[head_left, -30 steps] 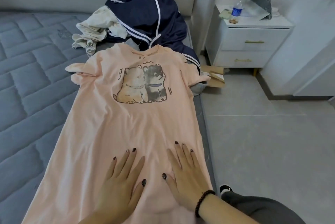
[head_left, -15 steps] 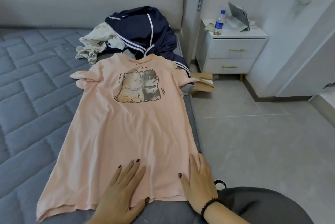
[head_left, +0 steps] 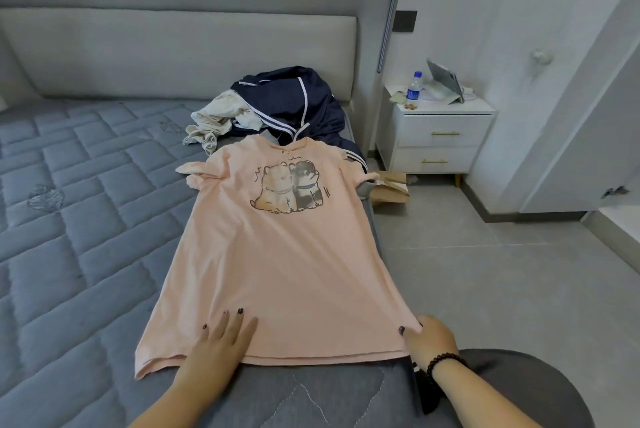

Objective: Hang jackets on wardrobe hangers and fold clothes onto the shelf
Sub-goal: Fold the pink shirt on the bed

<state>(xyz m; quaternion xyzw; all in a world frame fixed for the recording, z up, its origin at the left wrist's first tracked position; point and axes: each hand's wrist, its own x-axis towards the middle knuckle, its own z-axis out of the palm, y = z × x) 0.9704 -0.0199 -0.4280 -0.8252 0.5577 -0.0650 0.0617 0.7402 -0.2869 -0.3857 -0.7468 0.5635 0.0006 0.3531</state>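
Since a second ago your hands have slid down to the shirt's hem, and your right hand has gone to its corner. At the left of the frame lies the quilted bed [head_left: 69,254]. Your left hand [head_left: 214,348] rests flat on the pink T-shirt [head_left: 277,271], fingers [head_left: 239,327] straight and slightly spread. The T-shirt lies spread at centre frame, collar toward the navy jacket [head_left: 294,102] and cream garment [head_left: 218,116] above. At lower right, your right hand [head_left: 429,341] pinches the hem corner. The white nightstand [head_left: 440,136] stands at upper right.
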